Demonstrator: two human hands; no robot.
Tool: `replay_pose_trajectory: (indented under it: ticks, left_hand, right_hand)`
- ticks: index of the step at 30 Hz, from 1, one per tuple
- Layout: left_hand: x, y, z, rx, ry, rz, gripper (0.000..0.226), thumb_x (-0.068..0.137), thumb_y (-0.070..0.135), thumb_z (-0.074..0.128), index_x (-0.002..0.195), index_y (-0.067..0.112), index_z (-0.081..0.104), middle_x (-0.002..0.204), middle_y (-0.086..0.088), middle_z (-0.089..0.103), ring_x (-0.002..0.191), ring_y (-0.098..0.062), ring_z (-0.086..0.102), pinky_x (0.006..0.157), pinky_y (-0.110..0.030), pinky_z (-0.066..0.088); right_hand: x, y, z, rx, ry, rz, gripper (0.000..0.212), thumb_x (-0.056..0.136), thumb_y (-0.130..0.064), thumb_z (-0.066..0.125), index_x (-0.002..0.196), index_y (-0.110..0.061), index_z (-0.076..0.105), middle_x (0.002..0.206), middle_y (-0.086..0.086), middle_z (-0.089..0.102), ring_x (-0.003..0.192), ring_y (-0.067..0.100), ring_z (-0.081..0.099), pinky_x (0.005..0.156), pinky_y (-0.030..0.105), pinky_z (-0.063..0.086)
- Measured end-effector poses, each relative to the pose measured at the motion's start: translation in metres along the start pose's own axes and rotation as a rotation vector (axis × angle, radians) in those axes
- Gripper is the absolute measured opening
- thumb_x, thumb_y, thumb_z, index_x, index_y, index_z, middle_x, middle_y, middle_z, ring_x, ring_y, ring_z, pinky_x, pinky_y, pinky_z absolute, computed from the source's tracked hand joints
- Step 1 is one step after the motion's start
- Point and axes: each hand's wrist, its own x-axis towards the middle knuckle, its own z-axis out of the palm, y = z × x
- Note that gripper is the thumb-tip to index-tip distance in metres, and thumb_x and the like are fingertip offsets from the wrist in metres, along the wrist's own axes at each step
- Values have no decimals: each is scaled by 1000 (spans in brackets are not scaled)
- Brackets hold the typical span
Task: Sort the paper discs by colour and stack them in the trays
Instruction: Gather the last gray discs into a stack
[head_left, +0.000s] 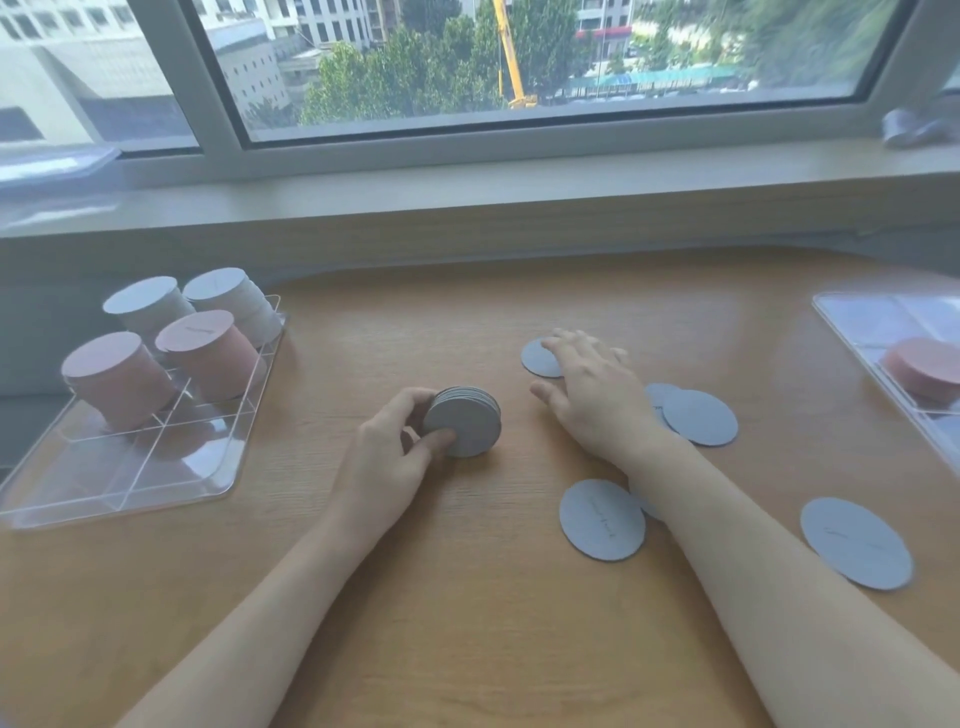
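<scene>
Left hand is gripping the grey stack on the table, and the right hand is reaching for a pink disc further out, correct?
Not quite. In the head view the left hand does grip the grey stack, but the right hand reaches onto a grey disc, not a pink one.

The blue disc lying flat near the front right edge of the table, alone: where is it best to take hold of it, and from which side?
Judging from its pose, the blue disc lies flat and thin on the wooden table, leaving no edge to pinch from above. Probably best: press fingertips on its top face, slide it to the near table edge, then pinch the overhanging rim from the front. The right hand is nearer; the left hand holds the grey-blue stack.
</scene>
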Motion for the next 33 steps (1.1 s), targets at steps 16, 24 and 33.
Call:
replay_pose_trajectory:
  ticks: [16,24,33]
  left_hand:
    - [0,2,0,-61,-23,12,29,89,14,73,103,37,63,96,16,69,72,-29,61,71,-34,50]
    - [1,-2,2,-19,-8,42,33,87,14,74,112,33,67,96,13,71,68,-34,64,71,-41,52]
    - [0,-1,2,-7,-33,15,22,88,18,75,105,28,65,94,17,69,72,-25,62,72,-28,48]
  right_hand:
    - [-16,-15,-3,391,284,-74,18,100,-24,51,93,-17,66,81,-4,67,76,21,61,67,37,47]
    - [-31,-48,-1,692,-22,-135,19,102,-20,50,101,-20,70,81,-8,69,76,11,63,77,32,51]
    - [-45,27,-56,-42,-92,154,53,93,-61,51,131,-24,55,130,-1,51,124,20,45,103,41,37]
